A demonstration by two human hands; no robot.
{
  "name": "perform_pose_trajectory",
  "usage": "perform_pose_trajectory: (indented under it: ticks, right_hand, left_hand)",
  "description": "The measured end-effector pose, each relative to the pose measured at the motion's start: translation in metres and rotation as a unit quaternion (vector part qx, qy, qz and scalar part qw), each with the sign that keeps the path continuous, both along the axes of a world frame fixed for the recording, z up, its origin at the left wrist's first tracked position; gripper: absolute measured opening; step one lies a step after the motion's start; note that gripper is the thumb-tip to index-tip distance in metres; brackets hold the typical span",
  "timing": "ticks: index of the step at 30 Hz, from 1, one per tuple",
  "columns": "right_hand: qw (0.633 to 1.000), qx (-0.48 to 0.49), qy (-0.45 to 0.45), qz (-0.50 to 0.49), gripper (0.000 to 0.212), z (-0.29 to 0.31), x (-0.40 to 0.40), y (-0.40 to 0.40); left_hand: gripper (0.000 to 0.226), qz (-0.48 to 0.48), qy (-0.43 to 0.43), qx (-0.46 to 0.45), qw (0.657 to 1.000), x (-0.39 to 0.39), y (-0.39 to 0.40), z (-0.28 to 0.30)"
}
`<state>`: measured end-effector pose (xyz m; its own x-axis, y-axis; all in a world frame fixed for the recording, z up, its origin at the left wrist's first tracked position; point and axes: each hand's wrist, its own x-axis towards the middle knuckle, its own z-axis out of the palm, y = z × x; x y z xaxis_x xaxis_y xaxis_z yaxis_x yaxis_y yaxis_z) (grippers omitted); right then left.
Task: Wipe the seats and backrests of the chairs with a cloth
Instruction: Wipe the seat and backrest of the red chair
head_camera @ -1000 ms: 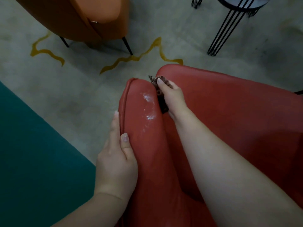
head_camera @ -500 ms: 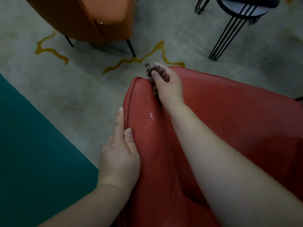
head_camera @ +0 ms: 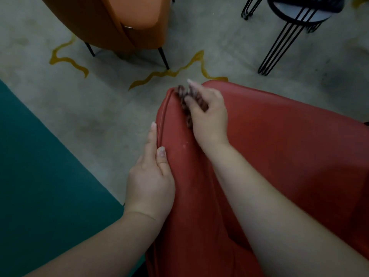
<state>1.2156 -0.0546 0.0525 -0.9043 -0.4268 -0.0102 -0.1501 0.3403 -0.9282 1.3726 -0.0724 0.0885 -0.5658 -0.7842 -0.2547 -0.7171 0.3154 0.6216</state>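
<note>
A red leather chair (head_camera: 279,146) fills the lower right, its backrest rim running toward the floor at centre. My right hand (head_camera: 209,116) grips a small dark brown cloth (head_camera: 184,94) bunched against the far tip of the rim. My left hand (head_camera: 153,176) holds the rim's left side, thumb on top and fingers down the outer face. A few pale specks remain on the leather between the hands. Part of the cloth is hidden under my right palm.
An orange chair (head_camera: 111,23) on thin black legs stands at the top left. A black wire-legged stool (head_camera: 295,21) stands at the top right. Grey floor with yellow wavy lines (head_camera: 169,73) lies between; a teal area (head_camera: 40,166) covers the left.
My right hand slid the cloth up the crease to the rim's far tip, and the white smears on the leather have mostly gone. My left hand kept its hold.
</note>
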Motion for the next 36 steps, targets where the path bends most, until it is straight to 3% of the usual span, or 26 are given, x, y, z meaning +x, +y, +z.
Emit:
perform_pose_trajectory:
  ticks: [4,10,14,18,25,29,33,36]
  right_hand:
    - [0.999,-0.001,-0.002,0.042,0.026,0.001,-0.022,-0.022]
    - [0.993,-0.02,0.065,0.102,0.028,0.009,0.065,0.069]
    - [0.995,-0.008,0.074,0.065,0.032,0.011,0.064,0.056]
    - [0.999,0.029,0.023,-0.004,0.028,0.009,0.021,0.01]
    - [0.987,0.023,0.125,0.096,0.03,0.016,0.103,0.089]
    - [0.988,0.042,0.14,0.058,0.027,0.014,0.06,0.04]
    - [0.998,0.029,0.048,0.018,0.027,0.013,0.017,0.001]
    - [0.993,0.028,0.101,0.049,0.028,0.016,0.053,0.034]
  left_hand:
    - [0.051,0.003,0.011,0.013,1.0,0.001,-0.001,-0.001]
    - [0.047,0.021,0.037,0.018,0.999,0.005,-0.002,-0.006]
    - [0.046,0.033,0.048,0.038,0.998,0.006,-0.003,-0.007]
    - [0.045,0.039,0.051,0.052,0.997,0.007,-0.002,-0.007]
    - [0.046,0.037,0.057,0.041,0.997,0.007,-0.003,-0.004]
    - [0.046,0.04,0.055,0.036,0.997,0.006,-0.002,-0.002]
    - [0.045,0.045,0.052,0.047,0.997,0.006,-0.001,-0.003]
    - [0.046,0.037,0.052,0.039,0.997,0.007,-0.001,-0.003]
